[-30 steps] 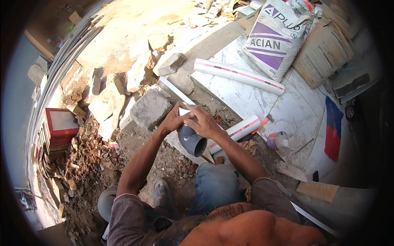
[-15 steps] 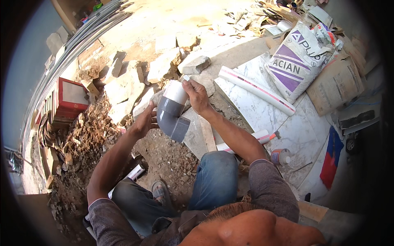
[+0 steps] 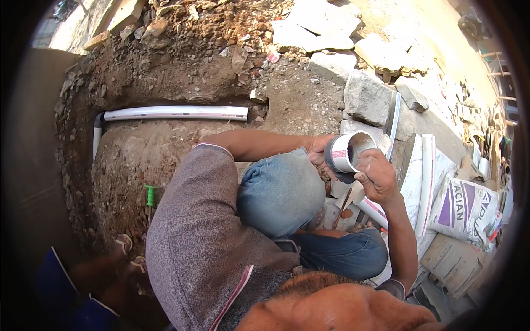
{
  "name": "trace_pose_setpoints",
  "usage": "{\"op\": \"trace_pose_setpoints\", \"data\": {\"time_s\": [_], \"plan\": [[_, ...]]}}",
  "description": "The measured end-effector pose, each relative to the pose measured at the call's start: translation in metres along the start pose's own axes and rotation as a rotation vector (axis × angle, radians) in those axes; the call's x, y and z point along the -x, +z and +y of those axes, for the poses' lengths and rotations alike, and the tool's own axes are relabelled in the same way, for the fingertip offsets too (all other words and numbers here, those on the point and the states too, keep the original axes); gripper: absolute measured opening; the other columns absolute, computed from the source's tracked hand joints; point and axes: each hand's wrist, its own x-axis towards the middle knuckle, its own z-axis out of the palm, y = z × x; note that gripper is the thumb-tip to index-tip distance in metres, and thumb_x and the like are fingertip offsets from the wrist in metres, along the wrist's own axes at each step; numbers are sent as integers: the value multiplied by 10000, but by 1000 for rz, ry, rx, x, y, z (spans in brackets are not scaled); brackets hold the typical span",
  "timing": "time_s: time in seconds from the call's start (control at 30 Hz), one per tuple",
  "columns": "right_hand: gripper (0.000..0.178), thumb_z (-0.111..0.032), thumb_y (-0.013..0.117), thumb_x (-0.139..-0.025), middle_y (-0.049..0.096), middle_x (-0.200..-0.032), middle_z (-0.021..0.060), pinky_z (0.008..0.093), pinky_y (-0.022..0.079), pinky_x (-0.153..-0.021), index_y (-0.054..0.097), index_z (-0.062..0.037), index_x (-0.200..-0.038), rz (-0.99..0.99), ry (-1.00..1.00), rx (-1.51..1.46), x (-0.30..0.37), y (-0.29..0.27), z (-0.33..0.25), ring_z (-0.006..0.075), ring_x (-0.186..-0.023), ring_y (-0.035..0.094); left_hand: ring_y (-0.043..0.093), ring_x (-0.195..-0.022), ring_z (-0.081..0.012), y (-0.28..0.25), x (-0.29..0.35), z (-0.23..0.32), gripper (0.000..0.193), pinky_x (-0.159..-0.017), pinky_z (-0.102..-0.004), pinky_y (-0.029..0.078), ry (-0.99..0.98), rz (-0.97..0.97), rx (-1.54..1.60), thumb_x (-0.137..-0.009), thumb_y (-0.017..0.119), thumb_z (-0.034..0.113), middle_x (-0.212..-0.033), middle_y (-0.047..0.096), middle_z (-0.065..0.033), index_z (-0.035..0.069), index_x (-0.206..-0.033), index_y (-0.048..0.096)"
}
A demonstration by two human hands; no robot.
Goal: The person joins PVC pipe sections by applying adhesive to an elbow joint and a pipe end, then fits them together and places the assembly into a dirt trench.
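Observation:
Both hands are on a grey pipe elbow (image 3: 330,153) with a short white pipe piece (image 3: 342,154) set in it. The pipe piece's open end tips up toward me and to the right, and its hollow inside shows. My left hand (image 3: 320,156) is wrapped round the grey collar from the left, its fingers partly hidden behind it. With the fingers of my right hand (image 3: 377,175) I grip the white rim on its lower right side. The elbow's lower part is mostly hidden. My knee (image 3: 284,190) is bent just left of the fitting.
A long white pipe (image 3: 176,113) lies in the dug trench, joined to a dark elbow (image 3: 99,119). More white pipes (image 3: 426,185) lie at right beside a filled sack (image 3: 464,209). Stone blocks (image 3: 367,99) stand beyond my hands. Another person's feet (image 3: 125,243) are at lower left, near a green-handled tool (image 3: 150,196).
My view has swung left, bringing the trench pipe in. The fitting has been turned so its white open end faces me, and my left hand has closed round the collar.

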Motion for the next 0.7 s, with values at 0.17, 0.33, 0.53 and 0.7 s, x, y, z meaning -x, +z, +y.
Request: {"op": "trace_pose_setpoints", "data": {"time_s": [0.17, 0.33, 0.53, 0.7], "plan": [[223, -64, 692, -665, 620, -969, 75, 478, 403, -1010, 610, -35, -870, -335, -123, 161, -38, 38, -7, 270, -1047, 569, 636, -957, -270, -54, 30, -44, 490, -862, -455, 520, 189, -143, 519, -919, 439, 458, -1092, 628, -141, 80, -1215, 536], [338, -37, 648, -651, 586, -1119, 106, 460, 407, -1011, 605, -38, -986, -308, -189, 282, -56, 82, 12, 293, -1116, 536, 570, -1073, -296, -90, 109, -69, 577, -939, -484, 451, 468, 244, 516, -839, 575, 426, -1183, 569, -172, 50, -1265, 474], [385, 33, 599, -711, 560, -1169, 147, 417, 451, -932, 595, -53, -1087, -303, 118, 372, -31, 53, 43, 314, -1096, 539, 542, -1097, -284, -170, 196, -65, 595, -974, -445, 419, 1022, 656, 471, -802, 645, 274, -1229, 532, -157, 20, -1284, 407], [253, 19, 563, -819, 590, -1108, 172, 393, 459, -886, 603, -17, -1067, -272, 465, 472, 14, 5, 53, 330, -1037, 567, 541, -1032, -262, -285, 224, -71, 571, -948, -429, 426, 1230, 1261, 388, -739, 703, 169, -1138, 525, -110, 63, -1215, 404]]}}
